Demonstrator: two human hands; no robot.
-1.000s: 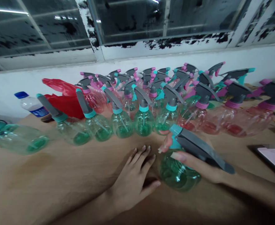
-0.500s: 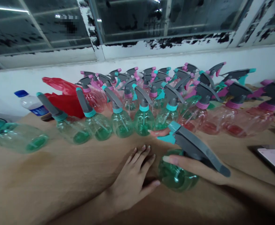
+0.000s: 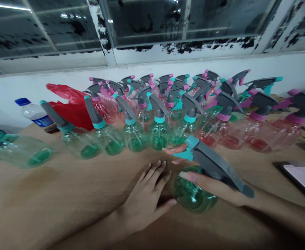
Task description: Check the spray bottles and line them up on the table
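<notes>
My right hand (image 3: pixel 212 185) is wrapped round the neck of a green spray bottle (image 3: pixel 191 199) with a grey and teal trigger head. Its thumb lies along the near side, and fingertips show beyond the teal trigger. The bottle's neck is hidden behind the hand and the head. Flat on the table, just left of this bottle, rests my left hand (image 3: pixel 148 198), fingers stretched out and holding nothing. Beyond the hands stands a row of spray bottles, with green ones (image 3: pixel 159 133) at the left and middle and pink ones (image 3: pixel 259 135) at the right.
More spray bottles crowd behind the front row, against the white wall (image 3: pixel 19 83). A red plastic bag (image 3: pixel 73 113) and a blue-capped drink bottle (image 3: pixel 35 113) are at the back left. A phone or tablet (image 3: pixel 302 178) lies on the wooden table (image 3: pixel 71 201) at the right.
The held spray bottle and my right hand have shifted very slightly left. More fingertips now show past the trigger. My left hand stays in place.
</notes>
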